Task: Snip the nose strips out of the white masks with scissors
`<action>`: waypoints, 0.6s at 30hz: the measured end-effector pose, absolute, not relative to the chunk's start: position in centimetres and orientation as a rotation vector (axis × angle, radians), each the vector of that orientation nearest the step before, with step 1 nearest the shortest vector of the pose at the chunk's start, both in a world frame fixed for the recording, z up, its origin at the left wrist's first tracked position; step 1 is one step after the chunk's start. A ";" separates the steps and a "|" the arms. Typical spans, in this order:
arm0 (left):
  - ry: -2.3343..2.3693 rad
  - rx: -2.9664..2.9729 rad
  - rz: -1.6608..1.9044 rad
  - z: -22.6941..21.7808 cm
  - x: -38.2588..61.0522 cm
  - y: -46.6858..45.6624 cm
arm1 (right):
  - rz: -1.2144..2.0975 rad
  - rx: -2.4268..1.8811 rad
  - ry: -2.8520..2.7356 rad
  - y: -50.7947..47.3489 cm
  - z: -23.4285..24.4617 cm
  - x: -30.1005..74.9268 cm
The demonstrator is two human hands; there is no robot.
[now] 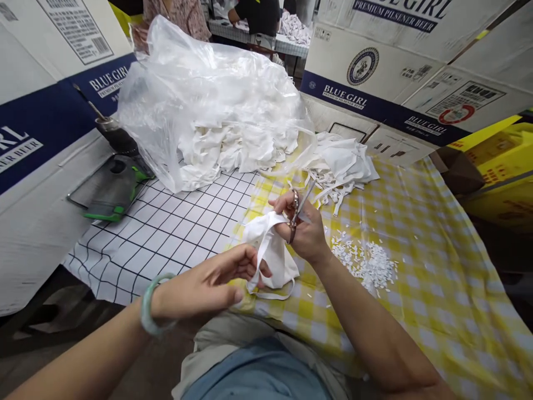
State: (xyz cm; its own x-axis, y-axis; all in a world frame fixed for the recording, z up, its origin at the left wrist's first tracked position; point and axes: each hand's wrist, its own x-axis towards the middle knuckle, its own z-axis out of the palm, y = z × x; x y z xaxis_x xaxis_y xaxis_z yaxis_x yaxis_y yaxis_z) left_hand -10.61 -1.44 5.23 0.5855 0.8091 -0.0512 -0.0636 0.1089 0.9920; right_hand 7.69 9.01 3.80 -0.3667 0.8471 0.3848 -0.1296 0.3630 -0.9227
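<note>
One white cloth piece (pixel 272 250) is held just above the checked surface (pixel 416 222), in front of one clear plastic bag (pixel 187 83) stuffed with white cloth. The left hand (pixel 208 286) has its fingers pinched shut on the piece. The right hand (pixel 306 230) has its fingers curled tight through one pair of scissors (pixel 297 208). One heap of white clippings (pixel 368 264) lies in front of the bag, to its right.

White cloth piece (pixel 272 253): soft, crumpled, narrow strap looping below; held just above the near edge of the bench (pixel 416 233). Small metal scissors (pixel 298 210): blades angled up and away, handles against the cloth's upper end
</note>
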 end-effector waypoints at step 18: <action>1.000 0.888 0.860 4.0 -7.2 0.2 | 1.587 -0.880 -1.702 8.8 3.6 12.4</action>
